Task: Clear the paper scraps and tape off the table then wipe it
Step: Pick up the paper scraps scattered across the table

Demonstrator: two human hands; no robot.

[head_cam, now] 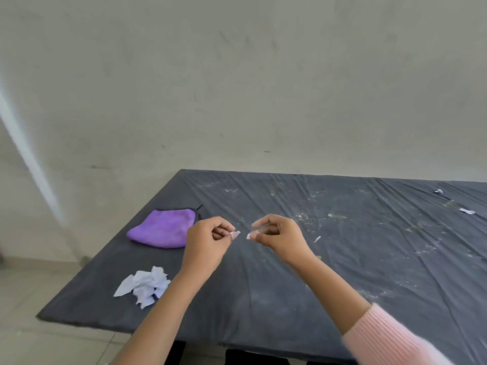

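Pale, scuffed wall fills the upper half of the frame, and a strip of tiled floor is seen at the lower left. Below the wall, the worktop is covered with a creased dark sheet, dusted with whitish specks across the middle and right.

At the left centre, near the worktop's left edge, a folded purple cloth is laid flat and untouched. Lower left of it, a pile of crumpled paper has been gathered near the edge, well apart from the cloth.

Both hands are held above the middle of the worktop, close together but not touching. The left hand is curled, with a tiny white scrap pinched at thumb and fingertip. The right hand, on an arm with a pink sleeve, is curled likewise, a second small bit pinched in it. Whether clear tape is stretched between them cannot be told.

Loose scraps are left at the upper right, a sliver lies right of the hands, and a greenish strip of what may be tape is stuck further back.

The clearing is judged to be partly done: much paper is collected, but several bits and tape marks are left, and wiping has not been started.
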